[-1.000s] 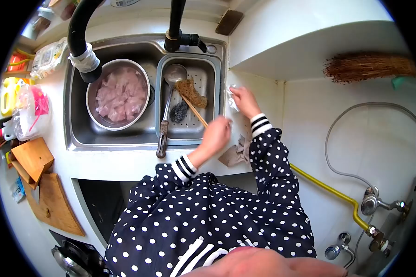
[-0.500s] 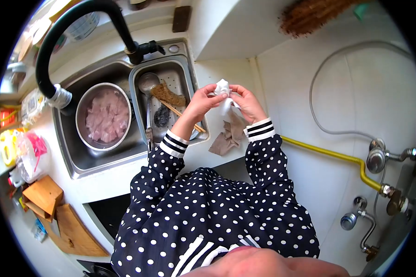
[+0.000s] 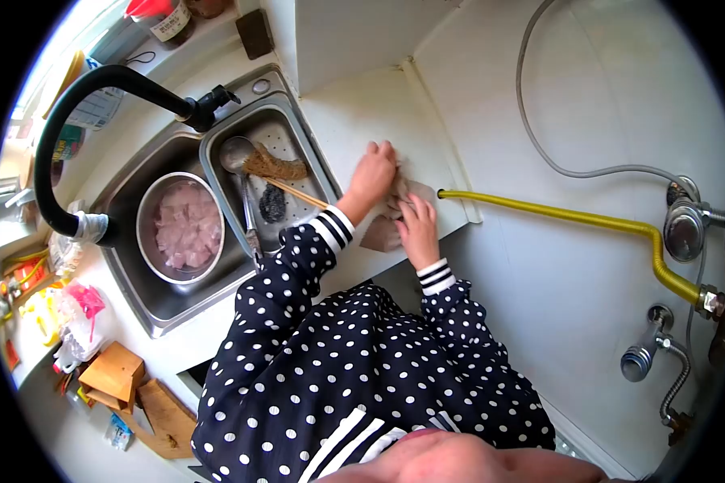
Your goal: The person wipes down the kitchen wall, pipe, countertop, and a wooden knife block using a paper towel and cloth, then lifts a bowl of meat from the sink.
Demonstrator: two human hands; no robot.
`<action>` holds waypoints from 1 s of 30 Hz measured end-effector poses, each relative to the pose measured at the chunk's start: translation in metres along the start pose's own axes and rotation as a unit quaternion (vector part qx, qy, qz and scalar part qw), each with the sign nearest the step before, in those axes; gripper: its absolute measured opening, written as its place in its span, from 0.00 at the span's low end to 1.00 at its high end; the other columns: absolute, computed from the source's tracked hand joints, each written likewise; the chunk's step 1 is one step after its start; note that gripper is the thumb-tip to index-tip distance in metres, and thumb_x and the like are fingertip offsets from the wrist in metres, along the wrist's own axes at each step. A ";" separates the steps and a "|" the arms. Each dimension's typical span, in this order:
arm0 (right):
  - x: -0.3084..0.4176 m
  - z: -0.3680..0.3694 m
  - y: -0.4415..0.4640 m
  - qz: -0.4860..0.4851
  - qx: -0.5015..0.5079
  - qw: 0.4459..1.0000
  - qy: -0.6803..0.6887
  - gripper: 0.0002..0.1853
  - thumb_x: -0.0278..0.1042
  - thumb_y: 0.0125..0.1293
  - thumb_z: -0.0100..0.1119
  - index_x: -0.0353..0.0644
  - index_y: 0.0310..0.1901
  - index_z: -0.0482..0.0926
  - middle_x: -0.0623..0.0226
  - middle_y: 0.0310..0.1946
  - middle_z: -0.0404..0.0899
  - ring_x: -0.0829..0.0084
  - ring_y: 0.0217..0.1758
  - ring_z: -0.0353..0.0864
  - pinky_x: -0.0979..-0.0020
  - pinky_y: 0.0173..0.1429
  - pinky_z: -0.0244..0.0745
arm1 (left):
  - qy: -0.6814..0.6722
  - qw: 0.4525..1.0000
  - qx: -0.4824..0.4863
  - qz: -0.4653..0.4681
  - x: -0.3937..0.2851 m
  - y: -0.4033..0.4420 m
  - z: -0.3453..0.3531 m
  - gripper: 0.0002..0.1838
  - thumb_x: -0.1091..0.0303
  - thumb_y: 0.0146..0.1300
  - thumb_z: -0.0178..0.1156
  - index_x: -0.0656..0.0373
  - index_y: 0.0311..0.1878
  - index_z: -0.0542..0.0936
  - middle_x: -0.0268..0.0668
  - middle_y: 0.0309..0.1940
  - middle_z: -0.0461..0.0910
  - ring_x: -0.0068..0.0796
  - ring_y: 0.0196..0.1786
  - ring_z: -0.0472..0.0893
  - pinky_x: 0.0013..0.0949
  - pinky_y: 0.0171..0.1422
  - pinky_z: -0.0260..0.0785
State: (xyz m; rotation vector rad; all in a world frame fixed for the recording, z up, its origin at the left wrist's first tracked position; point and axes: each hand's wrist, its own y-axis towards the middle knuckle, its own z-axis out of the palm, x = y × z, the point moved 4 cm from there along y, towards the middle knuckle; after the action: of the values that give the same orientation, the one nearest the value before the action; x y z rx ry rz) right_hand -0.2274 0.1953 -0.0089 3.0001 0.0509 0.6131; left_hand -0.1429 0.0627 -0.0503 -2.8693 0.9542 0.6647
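While the right hand (image 3: 420, 235) rests, fingers spread, on the cloth (image 3: 381, 234), the left hand (image 3: 373, 175) curls, its grip unclear; flat pressure should steady the cloth.

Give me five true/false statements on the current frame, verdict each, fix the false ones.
1. The left hand and right hand are both at the grey-brown cloth. True.
2. The ladle lies in the perforated tray. True.
3. The right hand holds the ladle. False: it is on the cloth.
4. The metal pot holds pinkish pieces. True.
5. The pot stands in the tray. False: it stands in the sink basin, beside the tray.
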 end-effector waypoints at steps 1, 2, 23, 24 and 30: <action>-0.005 -0.001 -0.007 0.013 -0.009 1.000 -0.002 0.21 0.24 0.50 0.61 0.41 0.50 0.74 0.60 0.55 0.67 0.53 0.58 0.64 0.59 0.61 0.63 | -0.010 0.999 0.041 0.006 -0.005 -0.005 -0.004 0.15 0.76 0.52 0.53 0.64 0.45 0.75 0.46 0.48 0.69 0.48 0.46 0.72 0.40 0.48 0.73; -0.010 -0.002 -0.012 0.020 -0.021 1.000 -0.010 0.20 0.22 0.50 0.59 0.42 0.48 0.75 0.61 0.54 0.68 0.53 0.56 0.65 0.59 0.61 0.63 | -0.007 0.999 0.031 0.025 0.003 -0.003 -0.011 0.15 0.75 0.53 0.52 0.63 0.46 0.74 0.47 0.50 0.68 0.47 0.47 0.72 0.40 0.47 0.75; 0.000 -0.116 0.003 0.212 -0.210 0.730 0.615 0.13 0.20 0.64 0.50 0.32 0.51 0.70 0.64 0.47 0.75 0.77 0.49 0.74 0.75 0.55 0.68 | -0.154 0.985 -0.030 -0.065 0.026 -0.043 -0.031 0.15 0.60 0.64 0.50 0.65 0.44 0.71 0.50 0.33 0.75 0.50 0.32 0.77 0.45 0.43 0.71; -0.001 -0.115 -0.002 0.218 -0.209 0.728 0.616 0.13 0.20 0.64 0.50 0.32 0.50 0.70 0.64 0.47 0.75 0.77 0.48 0.74 0.75 0.54 0.69 | -0.248 0.950 -0.067 -0.179 0.041 -0.029 -0.062 0.11 0.67 0.64 0.48 0.65 0.41 0.74 0.52 0.36 0.74 0.51 0.39 0.75 0.45 0.44 0.69; -0.015 -0.122 -0.035 0.225 -0.201 0.738 0.603 0.16 0.24 0.66 0.47 0.35 0.55 0.68 0.64 0.51 0.72 0.74 0.53 0.72 0.71 0.58 0.68 | -0.141 0.976 -0.128 -0.107 0.018 -0.049 -0.016 0.08 0.71 0.61 0.50 0.64 0.36 0.77 0.51 0.33 0.72 0.50 0.37 0.74 0.45 0.41 0.69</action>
State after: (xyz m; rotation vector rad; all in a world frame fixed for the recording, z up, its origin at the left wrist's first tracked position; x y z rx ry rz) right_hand -0.2896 0.2376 0.0938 1.6966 -0.6376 2.1311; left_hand -0.0951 0.0893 -0.0478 -2.9153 0.5472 1.2076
